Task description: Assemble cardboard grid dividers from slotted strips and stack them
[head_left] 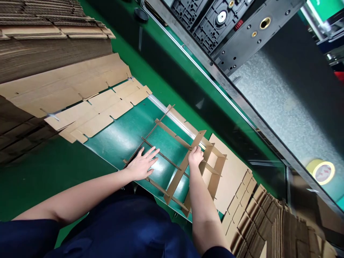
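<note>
A cardboard divider grid [177, 181] of interlocked slotted strips stands on the green tabletop [115, 139] in front of me. My left hand [143, 164] is spread, fingers apart, against a strip at the grid's left side. With fingers curled, my right hand [195, 157] grips a cross strip near its far end. The cells are wide on the left and narrower on the right. Part of the grid is hidden behind my right forearm. A flat cardboard sheet [229, 172] lies under and beyond its right end.
Flat slotted cardboard strips [107, 111] lie at the table's left, beside a tall cardboard stack [53, 53]. More stacked dividers [268, 215] stand at the right. Beyond a metal-edged ledge are dark machine parts [220, 32] and a yellow tape roll [320, 172].
</note>
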The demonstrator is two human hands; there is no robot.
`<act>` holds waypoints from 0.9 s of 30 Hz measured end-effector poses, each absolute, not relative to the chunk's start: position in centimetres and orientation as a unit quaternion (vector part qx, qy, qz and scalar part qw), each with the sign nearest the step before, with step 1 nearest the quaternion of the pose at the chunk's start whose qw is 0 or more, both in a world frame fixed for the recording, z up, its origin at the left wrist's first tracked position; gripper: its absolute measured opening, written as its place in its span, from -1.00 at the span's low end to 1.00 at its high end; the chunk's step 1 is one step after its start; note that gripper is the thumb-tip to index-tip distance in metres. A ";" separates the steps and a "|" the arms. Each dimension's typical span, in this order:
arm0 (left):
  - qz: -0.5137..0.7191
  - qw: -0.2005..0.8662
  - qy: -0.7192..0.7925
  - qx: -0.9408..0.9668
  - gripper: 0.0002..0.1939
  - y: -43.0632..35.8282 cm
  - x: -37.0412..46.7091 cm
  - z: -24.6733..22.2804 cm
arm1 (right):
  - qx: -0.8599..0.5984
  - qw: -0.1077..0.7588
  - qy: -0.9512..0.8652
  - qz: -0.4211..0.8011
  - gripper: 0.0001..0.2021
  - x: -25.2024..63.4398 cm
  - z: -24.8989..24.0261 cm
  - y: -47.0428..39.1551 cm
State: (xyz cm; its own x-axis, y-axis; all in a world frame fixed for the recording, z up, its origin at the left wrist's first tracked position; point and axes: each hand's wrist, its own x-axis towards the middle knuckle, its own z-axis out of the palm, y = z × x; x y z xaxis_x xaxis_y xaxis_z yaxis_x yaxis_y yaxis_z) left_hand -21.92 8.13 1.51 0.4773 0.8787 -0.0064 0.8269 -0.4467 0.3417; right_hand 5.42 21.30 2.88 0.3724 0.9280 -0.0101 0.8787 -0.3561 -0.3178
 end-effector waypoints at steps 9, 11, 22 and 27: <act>0.084 0.155 0.503 0.846 -0.45 8.2 -22.0 1.6 | -0.833 0.124 -0.534 0.066 -0.59 5.2 2.6 21.8; 0.085 0.154 0.503 0.846 -0.45 8.2 -22.0 1.6 | -0.836 0.121 -0.531 0.063 -0.60 5.2 2.6 21.8; 0.088 0.166 0.502 0.844 -0.45 8.2 -22.0 1.7 | -0.842 0.096 -0.519 0.114 -0.60 6.2 2.9 22.9; 0.102 0.173 0.508 0.838 -0.47 8.2 -21.9 1.8 | -0.826 0.091 -0.529 0.174 -0.46 7.4 3.0 23.4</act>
State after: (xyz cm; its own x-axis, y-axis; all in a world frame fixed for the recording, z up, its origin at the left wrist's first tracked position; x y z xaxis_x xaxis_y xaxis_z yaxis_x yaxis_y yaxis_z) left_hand -21.93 8.16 1.83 0.4637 0.8860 -0.0044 0.8154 -0.4248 0.3933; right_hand 7.42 23.37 3.01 0.3798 0.9050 -0.1916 0.8415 -0.4241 -0.3347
